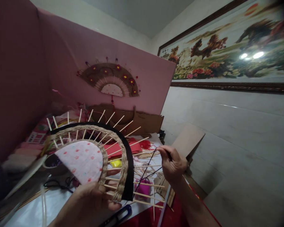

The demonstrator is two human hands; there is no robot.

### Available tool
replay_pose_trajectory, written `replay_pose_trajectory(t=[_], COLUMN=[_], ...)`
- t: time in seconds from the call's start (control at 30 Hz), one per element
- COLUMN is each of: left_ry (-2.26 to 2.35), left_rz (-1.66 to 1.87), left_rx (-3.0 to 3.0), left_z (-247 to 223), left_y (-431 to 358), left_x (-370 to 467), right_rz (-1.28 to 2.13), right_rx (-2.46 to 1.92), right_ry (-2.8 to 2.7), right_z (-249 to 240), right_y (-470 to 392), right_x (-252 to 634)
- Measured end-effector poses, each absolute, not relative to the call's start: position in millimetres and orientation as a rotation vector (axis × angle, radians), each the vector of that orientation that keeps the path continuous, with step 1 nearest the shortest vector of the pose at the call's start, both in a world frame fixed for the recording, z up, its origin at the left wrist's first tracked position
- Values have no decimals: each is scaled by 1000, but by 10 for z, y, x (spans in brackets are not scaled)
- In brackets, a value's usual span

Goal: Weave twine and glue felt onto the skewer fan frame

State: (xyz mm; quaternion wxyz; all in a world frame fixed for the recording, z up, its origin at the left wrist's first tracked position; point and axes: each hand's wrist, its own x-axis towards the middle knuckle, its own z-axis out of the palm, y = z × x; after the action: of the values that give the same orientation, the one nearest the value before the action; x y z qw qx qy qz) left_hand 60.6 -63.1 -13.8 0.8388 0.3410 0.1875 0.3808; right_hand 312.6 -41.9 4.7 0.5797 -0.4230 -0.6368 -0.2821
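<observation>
A half-round fan craft (80,160) is held up in my left hand (90,197), whose fingers wrap round its lower right side. Its middle is white spotted cloth. Thin wooden sticks (130,126) radiate outward through bands of tan woven cord (124,167) and an outer black band (130,176). To the right, my right hand (172,164) pinches a dark thread (146,168) between thumb and fingertips. The thread slants down from the pinch toward the fan's lower right edge, and a second stretch loops below the hand. Where it joins the fan I cannot make out.
A finished-looking fan (111,77) hangs on the pink board (151,82) ahead. Torn cardboard (151,119), red paper (134,146), a yellow packet (115,163) and loose sticks lie behind. A blue-handled tool (123,214) rests in front. A framed horse picture (215,50) is on the wall.
</observation>
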Motion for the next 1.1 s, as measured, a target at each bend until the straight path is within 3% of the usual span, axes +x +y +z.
replay_pose_trajectory(t=[0.33,0.83,1.1], left_ry=[425,469,492], left_rz=[724,718,710], left_rx=[824,877,960], left_z=[-155,-189,-220], left_y=[-603,-610,-608], left_x=[573,580,555], right_rz=[-538,-570,-406], right_rx=[-935,-964,-1006], right_ry=[-1908,-2018,-2074], right_z=[336,442,503], right_y=[-327,-319,-279], right_x=[3133,3023,3067])
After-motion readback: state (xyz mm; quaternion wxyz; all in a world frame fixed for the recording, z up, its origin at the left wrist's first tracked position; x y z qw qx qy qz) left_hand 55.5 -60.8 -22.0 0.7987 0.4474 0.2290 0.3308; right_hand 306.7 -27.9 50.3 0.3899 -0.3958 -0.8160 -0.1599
